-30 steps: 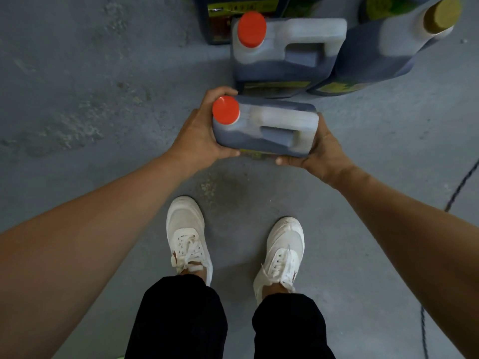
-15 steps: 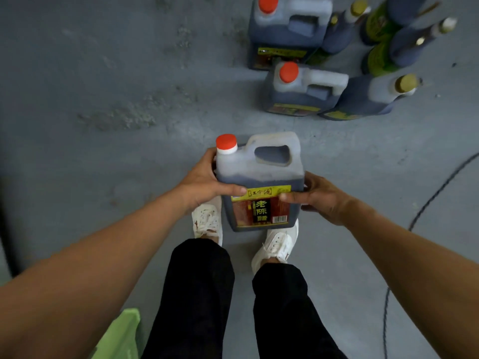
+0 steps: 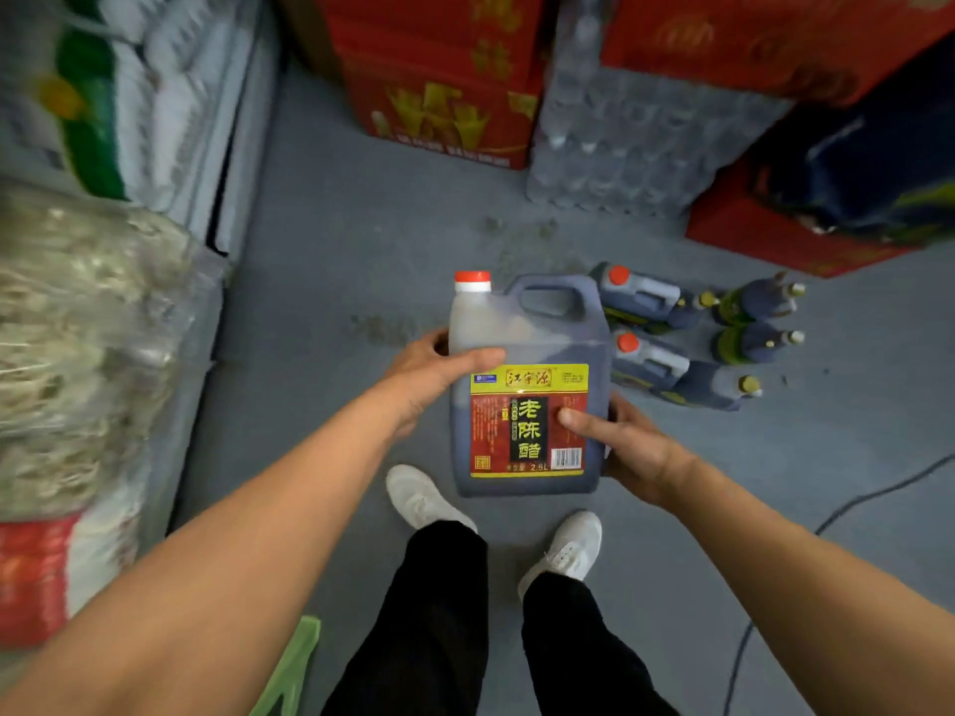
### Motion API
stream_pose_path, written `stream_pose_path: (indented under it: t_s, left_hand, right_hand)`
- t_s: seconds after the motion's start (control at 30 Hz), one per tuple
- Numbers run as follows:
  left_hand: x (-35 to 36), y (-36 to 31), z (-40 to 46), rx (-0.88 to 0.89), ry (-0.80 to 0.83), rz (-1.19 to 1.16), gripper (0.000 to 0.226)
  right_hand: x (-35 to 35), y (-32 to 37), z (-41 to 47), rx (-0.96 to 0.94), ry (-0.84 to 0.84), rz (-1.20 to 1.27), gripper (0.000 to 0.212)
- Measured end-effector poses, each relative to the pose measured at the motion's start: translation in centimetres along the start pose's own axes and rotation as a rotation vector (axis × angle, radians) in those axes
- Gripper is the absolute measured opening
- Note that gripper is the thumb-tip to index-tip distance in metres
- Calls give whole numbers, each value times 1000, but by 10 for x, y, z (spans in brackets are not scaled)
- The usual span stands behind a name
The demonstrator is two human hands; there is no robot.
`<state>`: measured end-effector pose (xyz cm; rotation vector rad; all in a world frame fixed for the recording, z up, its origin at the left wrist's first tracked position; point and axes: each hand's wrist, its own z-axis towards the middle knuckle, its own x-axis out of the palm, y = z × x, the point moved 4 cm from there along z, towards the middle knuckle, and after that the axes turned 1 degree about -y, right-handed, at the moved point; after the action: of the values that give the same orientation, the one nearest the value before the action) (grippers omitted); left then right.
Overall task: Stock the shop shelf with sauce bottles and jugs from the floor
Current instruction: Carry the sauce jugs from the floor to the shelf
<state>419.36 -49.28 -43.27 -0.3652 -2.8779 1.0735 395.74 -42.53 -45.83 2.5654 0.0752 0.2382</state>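
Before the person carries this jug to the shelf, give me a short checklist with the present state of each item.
1. Both hands hold the vinegar jug: ok. The left hand wraps its upper side and the right hand its lower side.
2. Jug upright: ok.
3. Red cap on: ok; whether it is tight, cannot tell.
4. Jug clear of the floor: ok, it sits above the white shoes.
5. Free slot on the shelf at left: cannot tell, blurred.
6. Stock left on the floor: ok, the jugs and bottles remain.
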Motion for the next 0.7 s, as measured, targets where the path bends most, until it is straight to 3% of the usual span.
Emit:
stream_pose_path:
  t_s: [0.1,0.33,0.57,0.7]
  left_hand:
    - [-49,-51,-47,57,-24,-44,72]
    - [-173,-170,-159,208,-174,-114,83]
    - [-276,-277,-240,399,-375,-172,33]
    - [-332,-328,-263,465,-496,-217,40]
  right_hand:
    - [49,61,-34,-80,18,-32,60]
    - [171,207,-109,-294,171,-164,70]
    - [279,345,-144,-505,207,-160,68]
    - [331,426,-143,-577,276,-183,61]
